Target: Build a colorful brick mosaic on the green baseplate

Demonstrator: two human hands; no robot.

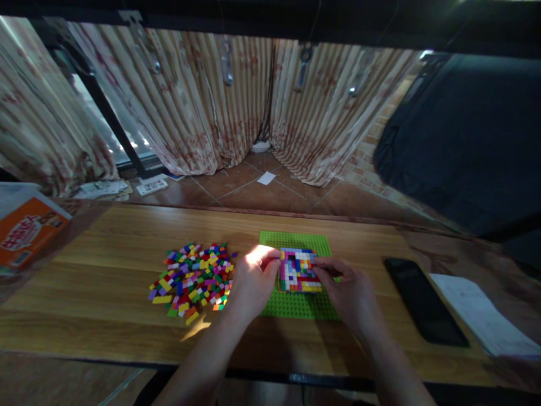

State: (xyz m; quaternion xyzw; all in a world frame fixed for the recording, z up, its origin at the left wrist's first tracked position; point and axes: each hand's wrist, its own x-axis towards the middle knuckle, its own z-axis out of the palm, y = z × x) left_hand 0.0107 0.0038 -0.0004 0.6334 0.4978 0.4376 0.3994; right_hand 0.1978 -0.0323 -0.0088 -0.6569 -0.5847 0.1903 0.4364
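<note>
A green studded baseplate (296, 307) lies on the table, with a square block of many-coloured toy bricks (298, 276) built up on it. My left hand (253, 282) is closed in a pinch at the upper left corner of this block, where a small yellow brick (282, 255) shows by the fingertips. At the block's right edge, my right hand (349, 287) pinches with thumb and forefinger over the top bricks. Whatever lies between those right fingertips is too small to make out. To the left of my left hand spreads a pile of loose toy bricks (198, 276) in mixed colours.
The wooden table (105, 282) carries a black phone-like slab (425, 301) on the right, beside white paper (482, 316). An orange and white box (31, 228) stands at the far left. Striped curtains (190, 107) hang beyond, and a dark bar (270, 22) crosses overhead.
</note>
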